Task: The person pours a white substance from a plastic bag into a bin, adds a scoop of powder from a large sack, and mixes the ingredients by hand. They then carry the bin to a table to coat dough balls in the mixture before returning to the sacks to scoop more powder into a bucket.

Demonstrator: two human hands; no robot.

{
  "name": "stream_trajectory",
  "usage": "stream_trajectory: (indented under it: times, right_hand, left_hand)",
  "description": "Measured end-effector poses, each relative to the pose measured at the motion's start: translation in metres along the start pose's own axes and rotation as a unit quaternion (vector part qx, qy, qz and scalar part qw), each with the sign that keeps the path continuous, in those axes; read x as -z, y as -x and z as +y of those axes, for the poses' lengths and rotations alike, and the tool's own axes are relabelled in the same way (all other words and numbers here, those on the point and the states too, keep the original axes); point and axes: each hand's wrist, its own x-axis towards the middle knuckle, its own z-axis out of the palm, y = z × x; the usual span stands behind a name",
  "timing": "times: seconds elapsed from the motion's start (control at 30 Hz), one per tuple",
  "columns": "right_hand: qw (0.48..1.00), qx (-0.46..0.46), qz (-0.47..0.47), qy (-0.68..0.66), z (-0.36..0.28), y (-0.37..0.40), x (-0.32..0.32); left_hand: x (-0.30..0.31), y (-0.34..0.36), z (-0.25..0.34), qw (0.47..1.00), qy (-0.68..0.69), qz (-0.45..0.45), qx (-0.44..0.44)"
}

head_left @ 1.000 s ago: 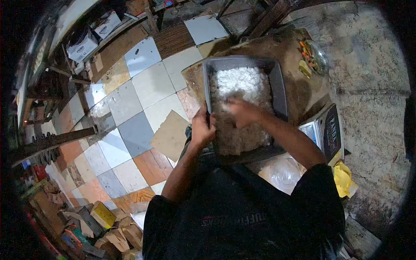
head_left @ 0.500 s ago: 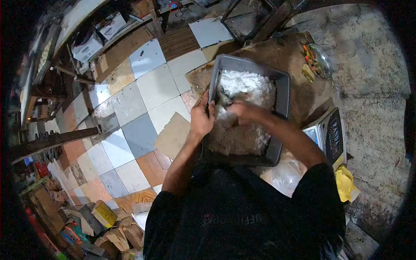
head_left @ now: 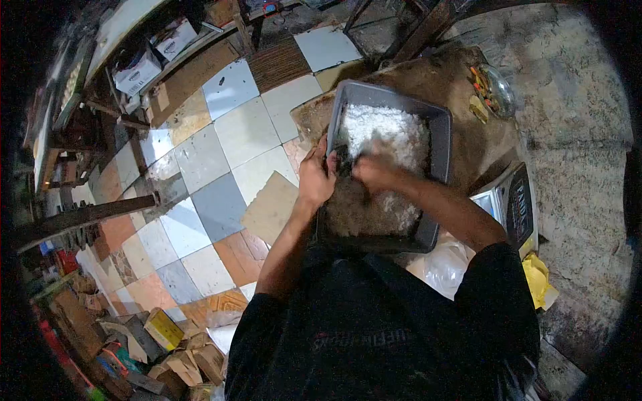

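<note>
A grey rectangular tray (head_left: 443, 144) lies on a brown worktop in front of me, filled with a white crumbly mass (head_left: 388, 130) at its far end and a greyer, darker mass nearer me. My left hand (head_left: 314, 177) grips the tray's left rim, fingers hooked over the edge. My right hand (head_left: 374, 170) is down inside the tray with its fingers dug into the material near the left wall. Whether it clutches a lump is hidden by the fingers.
A small glass dish (head_left: 491, 90) with coloured bits sits at the worktop's far right. A weighing scale (head_left: 511, 204) stands right of the tray, with a clear plastic bag (head_left: 441, 264) and yellow cloth (head_left: 538, 277) nearer. Patchwork floor tiles, boxes and shelves lie to the left.
My right hand has worked from the tray's middle toward its left wall. My left hand slid slightly up the rim. The view shifted a little.
</note>
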Motion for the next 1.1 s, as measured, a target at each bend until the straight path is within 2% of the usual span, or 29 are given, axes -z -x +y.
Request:
stream_trajectory:
  times: [0.07,0.1,0.13,0.17,0.2,0.23,0.27,0.3,0.33,0.37,0.4,0.43,0.47,0.53,0.57,0.6,0.67,0.7,0.77,0.8,0.87,0.9,0.97,1.03,1.07,1.1]
  right_hand:
    - [0.971,-0.061,0.229,0.014,0.018,-0.019,-0.02]
    - [0.906,-0.158,0.384,0.086,0.015,-0.025,-0.023]
    - [0.951,-0.154,0.262,-0.056,0.024,-0.026,-0.022]
    - [0.952,-0.153,0.26,-0.056,0.024,-0.021,-0.027]
    - [0.969,0.006,0.213,-0.125,0.021,-0.011,-0.033]
    - [0.954,0.164,0.162,-0.19,0.017,-0.004,-0.038]
    - [0.984,0.136,-0.012,-0.114,0.01,-0.001,-0.028]
    - [0.975,0.125,-0.185,-0.018,0.003,0.002,-0.019]
    - [0.997,0.057,-0.051,0.019,0.005,0.018,-0.014]
    - [0.995,-0.012,0.082,0.055,0.009,0.03,-0.015]
    - [0.977,-0.039,0.201,0.059,0.035,0.009,-0.045]
    - [0.977,-0.04,0.201,0.056,0.04,0.001,-0.049]
    - [0.963,-0.093,0.251,-0.032,0.042,-0.007,-0.05]
    - [0.942,-0.117,0.252,-0.19,0.018,0.002,-0.022]
    - [0.972,-0.058,0.163,-0.159,0.009,0.007,-0.019]
    - [0.988,0.008,0.076,-0.136,0.0,0.012,-0.015]
    - [0.993,0.074,0.026,-0.086,-0.008,0.015,-0.004]
    - [0.991,0.027,-0.119,-0.052,-0.003,0.012,0.004]
    - [0.966,-0.021,-0.258,-0.018,0.022,-0.001,-0.003]
    - [0.994,-0.074,-0.076,0.005,0.049,-0.014,-0.033]
    - [0.985,-0.128,0.109,0.027,0.055,-0.016,-0.045]
    - [0.975,-0.11,0.194,-0.017,0.04,-0.012,-0.027]
    - [0.984,-0.093,0.121,-0.089,0.028,-0.037,-0.016]
    - [0.98,-0.042,0.082,-0.175,0.022,-0.037,-0.038]
    - [0.976,-0.026,0.069,-0.204,0.017,-0.029,-0.043]
    - [0.986,-0.019,0.026,-0.163,0.007,-0.005,-0.029]
  left_hand:
    - [-0.004,0.0,-0.001,0.999,-0.007,0.037,-0.033]
    - [-0.004,0.001,-0.001,0.999,-0.006,0.038,-0.029]
    - [-0.003,0.0,-0.002,0.999,0.014,0.027,-0.02]
    - [-0.003,0.0,-0.002,0.999,0.034,0.017,-0.011]
    - [-0.002,0.002,-0.001,0.999,0.035,0.016,-0.009]
    - [-0.002,0.002,-0.001,0.999,0.033,0.016,-0.012]
    - [-0.002,0.0,0.0,0.999,0.031,0.019,-0.016]
    - [-0.002,-0.002,0.001,0.999,0.031,0.021,-0.018]
    - [-0.003,-0.002,0.001,0.999,0.031,0.019,-0.009]
    - [-0.004,0.0,0.001,0.999,0.031,0.015,0.002]
    - [-0.004,0.002,0.001,0.999,0.03,0.014,0.004]
    - [-0.004,0.002,0.001,0.999,0.038,0.0,0.028]
    - [-0.005,0.001,0.002,0.998,0.046,-0.013,0.05]
    - [-0.004,0.0,0.001,0.999,0.051,0.002,0.008]
    - [-0.004,0.0,0.0,0.998,0.054,0.02,-0.03]
    - [-0.005,-0.001,-0.001,0.999,0.033,0.032,-0.026]
    - [-0.004,0.001,0.0,0.999,0.03,0.018,-0.013]
    - [-0.002,0.001,0.002,1.0,0.029,0.006,0.005]
    - [-0.003,-0.001,0.002,1.0,0.028,0.008,-0.004]
    - [-0.004,-0.001,0.002,0.999,0.03,0.008,-0.01]
    - [-0.005,0.0,0.003,1.0,0.026,0.003,-0.005]
    - [-0.006,0.0,0.001,1.0,0.024,0.004,0.002]
    - [-0.008,0.0,-0.006,0.999,0.03,0.01,-0.022]
    - [-0.008,-0.001,-0.008,0.998,0.035,0.018,-0.048]
    - [-0.007,0.002,-0.007,0.999,0.042,0.006,-0.023]
    - [-0.006,0.001,-0.006,0.999,0.049,-0.006,0.0]
